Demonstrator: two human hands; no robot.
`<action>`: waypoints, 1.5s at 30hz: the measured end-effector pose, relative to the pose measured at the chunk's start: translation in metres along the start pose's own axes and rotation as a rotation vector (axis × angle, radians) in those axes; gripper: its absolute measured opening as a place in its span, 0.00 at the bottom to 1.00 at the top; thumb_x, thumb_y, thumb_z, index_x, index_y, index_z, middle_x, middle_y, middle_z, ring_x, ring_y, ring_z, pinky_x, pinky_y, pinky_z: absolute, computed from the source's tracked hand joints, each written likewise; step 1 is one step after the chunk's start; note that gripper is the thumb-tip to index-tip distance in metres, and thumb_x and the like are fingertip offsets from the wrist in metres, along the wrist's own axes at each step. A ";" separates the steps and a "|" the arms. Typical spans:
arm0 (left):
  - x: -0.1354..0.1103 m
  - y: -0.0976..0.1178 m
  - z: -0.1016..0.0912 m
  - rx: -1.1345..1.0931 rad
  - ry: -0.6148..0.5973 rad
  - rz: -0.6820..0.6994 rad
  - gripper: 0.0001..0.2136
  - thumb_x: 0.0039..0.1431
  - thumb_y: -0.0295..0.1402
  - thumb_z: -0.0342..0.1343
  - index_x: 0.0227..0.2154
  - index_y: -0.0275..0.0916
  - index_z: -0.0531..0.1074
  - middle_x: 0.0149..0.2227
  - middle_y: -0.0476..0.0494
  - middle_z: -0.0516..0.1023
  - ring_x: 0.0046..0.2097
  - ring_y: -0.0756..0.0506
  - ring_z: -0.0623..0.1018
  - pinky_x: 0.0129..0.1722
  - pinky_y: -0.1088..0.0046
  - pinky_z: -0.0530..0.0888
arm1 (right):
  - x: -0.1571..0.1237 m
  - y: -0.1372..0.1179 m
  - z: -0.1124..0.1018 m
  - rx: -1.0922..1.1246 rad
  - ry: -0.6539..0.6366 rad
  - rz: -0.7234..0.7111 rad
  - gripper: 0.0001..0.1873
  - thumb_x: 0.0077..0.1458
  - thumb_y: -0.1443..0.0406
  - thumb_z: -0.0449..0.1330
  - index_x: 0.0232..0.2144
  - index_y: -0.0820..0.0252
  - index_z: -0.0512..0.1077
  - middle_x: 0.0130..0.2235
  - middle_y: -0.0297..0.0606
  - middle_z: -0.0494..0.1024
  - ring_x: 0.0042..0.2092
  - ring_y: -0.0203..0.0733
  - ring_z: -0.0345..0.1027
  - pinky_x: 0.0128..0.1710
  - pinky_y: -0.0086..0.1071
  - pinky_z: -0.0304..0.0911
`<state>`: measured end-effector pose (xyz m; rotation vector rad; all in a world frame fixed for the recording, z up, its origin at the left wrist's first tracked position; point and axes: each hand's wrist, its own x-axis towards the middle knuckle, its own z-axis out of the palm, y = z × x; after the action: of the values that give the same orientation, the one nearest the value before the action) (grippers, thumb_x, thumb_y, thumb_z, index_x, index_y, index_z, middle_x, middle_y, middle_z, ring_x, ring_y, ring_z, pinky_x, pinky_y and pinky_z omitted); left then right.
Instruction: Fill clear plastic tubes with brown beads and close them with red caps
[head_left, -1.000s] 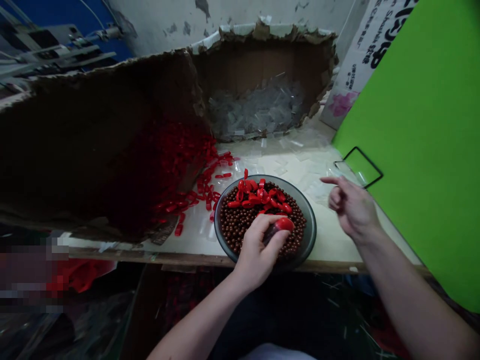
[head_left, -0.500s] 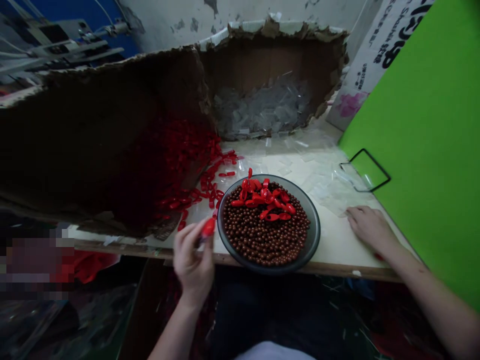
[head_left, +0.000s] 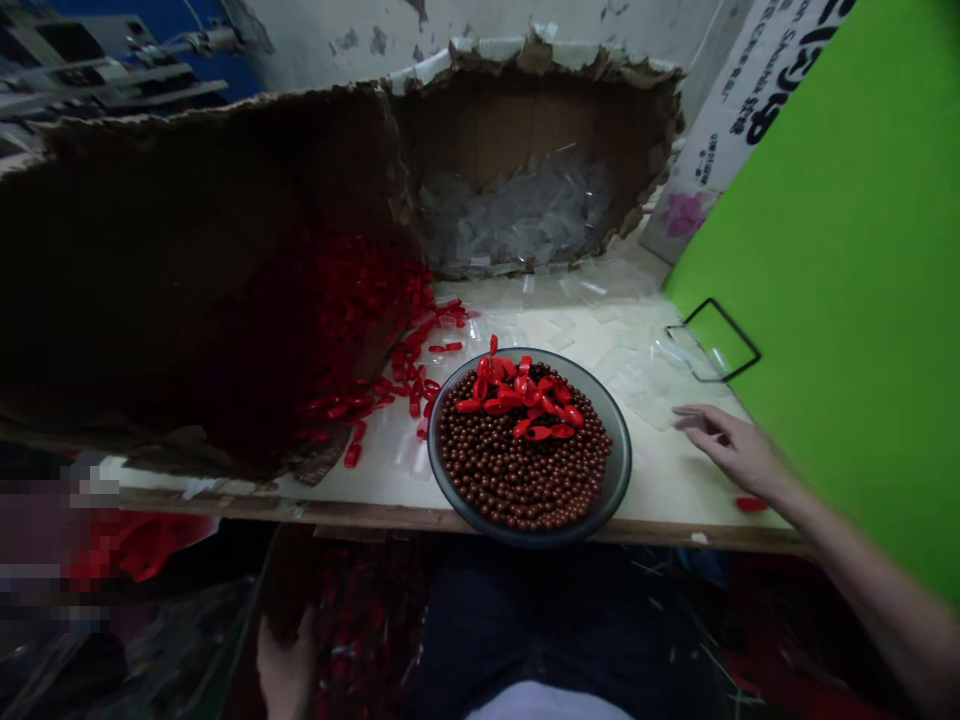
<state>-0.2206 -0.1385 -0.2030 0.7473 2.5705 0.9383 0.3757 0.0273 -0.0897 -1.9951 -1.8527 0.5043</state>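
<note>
My right hand (head_left: pixel 731 450) is over the right side of the table, fingers stretched out and apart, beside thin clear plastic pieces (head_left: pixel 645 385). Low at the left, my left hand (head_left: pixel 287 660) hangs below the table edge at a dark box (head_left: pixel 281 560). Its thumb and fingers look spread; shadow hides part of them, and nothing shows in its grasp. Between the hands stands a grey bowl (head_left: pixel 621 450) of shiny brown beads (head_left: pixel 517 490). Several small red plastic pieces (head_left: pixel 536 400) lie on the beads.
A torn cardboard box (head_left: pixel 405 170) at the back holds a heap of red pieces (head_left: pixel 345 290) and clear plastic bits (head_left: pixel 517 215). One red piece (head_left: pixel 750 504) lies by my right wrist. A green panel (head_left: pixel 810 330) with a black wire loop (head_left: pixel 739 372) borders the right side.
My left hand has dropped from beside the bowl to below the table edge; the red piece it held is out of sight. My right hand has lifted and its fingers have spread.
</note>
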 end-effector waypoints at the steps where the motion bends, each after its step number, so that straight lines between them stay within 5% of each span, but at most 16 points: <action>1: -0.001 0.015 0.001 -0.036 0.022 0.004 0.26 0.44 0.43 0.60 0.48 0.39 0.68 0.39 0.38 0.77 0.50 0.28 0.75 0.50 0.46 0.70 | -0.005 -0.021 -0.004 0.222 -0.044 -0.014 0.21 0.58 0.56 0.54 0.51 0.55 0.69 0.44 0.44 0.79 0.43 0.49 0.73 0.41 0.41 0.68; 4: -0.010 0.080 0.005 -0.229 0.037 0.210 0.31 0.50 0.41 0.58 0.57 0.38 0.62 0.49 0.35 0.74 0.51 0.34 0.74 0.54 0.51 0.68 | -0.020 -0.082 -0.008 0.675 -0.170 -0.036 0.20 0.58 0.57 0.55 0.52 0.54 0.67 0.48 0.44 0.77 0.47 0.47 0.71 0.46 0.40 0.66; 8: -0.043 0.174 0.016 -0.417 0.091 0.479 0.30 0.55 0.37 0.57 0.60 0.42 0.59 0.56 0.36 0.67 0.54 0.40 0.72 0.54 0.60 0.69 | -0.029 -0.132 0.005 0.952 -0.267 -0.027 0.19 0.57 0.59 0.59 0.50 0.56 0.68 0.47 0.45 0.76 0.46 0.46 0.72 0.43 0.38 0.67; 12: -0.078 0.241 0.037 -0.519 -0.051 0.817 0.23 0.58 0.30 0.55 0.57 0.43 0.63 0.54 0.38 0.67 0.55 0.43 0.70 0.55 0.62 0.68 | -0.027 -0.152 0.019 0.859 -0.277 -0.046 0.26 0.57 0.59 0.58 0.57 0.51 0.58 0.44 0.42 0.76 0.37 0.42 0.74 0.36 0.36 0.69; 15: -0.092 0.268 0.055 -0.500 -0.191 0.976 0.20 0.59 0.28 0.53 0.55 0.41 0.65 0.53 0.38 0.67 0.56 0.43 0.68 0.58 0.60 0.65 | -0.024 -0.156 0.023 0.503 -0.234 -0.182 0.19 0.59 0.60 0.55 0.53 0.50 0.66 0.50 0.43 0.71 0.44 0.45 0.72 0.42 0.41 0.69; 20: -0.094 0.277 0.073 -0.385 -0.338 0.970 0.18 0.61 0.27 0.49 0.54 0.40 0.65 0.52 0.37 0.67 0.55 0.43 0.69 0.57 0.59 0.66 | -0.018 -0.156 0.034 0.114 -0.340 -0.424 0.21 0.54 0.67 0.58 0.51 0.57 0.70 0.58 0.49 0.62 0.49 0.47 0.70 0.49 0.43 0.67; 24: -0.093 0.276 0.073 -0.269 -0.376 0.954 0.19 0.61 0.26 0.46 0.55 0.41 0.65 0.52 0.37 0.68 0.54 0.42 0.69 0.55 0.59 0.68 | -0.012 -0.162 0.044 -0.130 -0.402 -0.587 0.23 0.52 0.72 0.57 0.51 0.64 0.69 0.55 0.53 0.66 0.51 0.49 0.69 0.50 0.41 0.66; 29: -0.095 0.280 0.069 -0.050 -0.411 0.992 0.19 0.61 0.26 0.45 0.54 0.40 0.66 0.51 0.36 0.71 0.51 0.40 0.72 0.51 0.58 0.69 | 0.002 -0.176 0.044 -0.535 -0.397 -0.670 0.11 0.57 0.59 0.59 0.39 0.59 0.75 0.39 0.44 0.74 0.33 0.43 0.73 0.30 0.32 0.65; 32: -0.096 0.282 0.069 0.092 -0.430 1.029 0.20 0.60 0.26 0.45 0.55 0.39 0.66 0.50 0.36 0.71 0.50 0.38 0.72 0.50 0.56 0.68 | 0.009 -0.180 0.042 -0.674 -0.371 -0.716 0.12 0.57 0.58 0.59 0.30 0.61 0.75 0.33 0.43 0.74 0.32 0.44 0.72 0.24 0.30 0.58; 39: -0.096 0.281 0.072 0.157 -0.428 1.054 0.21 0.59 0.25 0.45 0.55 0.40 0.65 0.51 0.36 0.72 0.48 0.38 0.73 0.47 0.58 0.69 | 0.010 -0.189 0.062 -0.760 -0.408 -0.714 0.06 0.55 0.71 0.58 0.29 0.65 0.75 0.33 0.47 0.75 0.29 0.45 0.72 0.26 0.33 0.60; 45: -0.095 0.283 0.069 0.171 -0.531 1.059 0.23 0.58 0.23 0.43 0.56 0.39 0.64 0.48 0.39 0.76 0.47 0.39 0.75 0.45 0.61 0.70 | 0.014 -0.198 0.085 -0.399 -0.453 -0.636 0.06 0.55 0.71 0.57 0.32 0.66 0.74 0.37 0.47 0.74 0.35 0.44 0.73 0.36 0.34 0.66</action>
<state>-0.0080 0.0266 -0.0565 2.1520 1.7048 0.5940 0.1637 0.0563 -0.0651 -1.4198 -2.8996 0.4350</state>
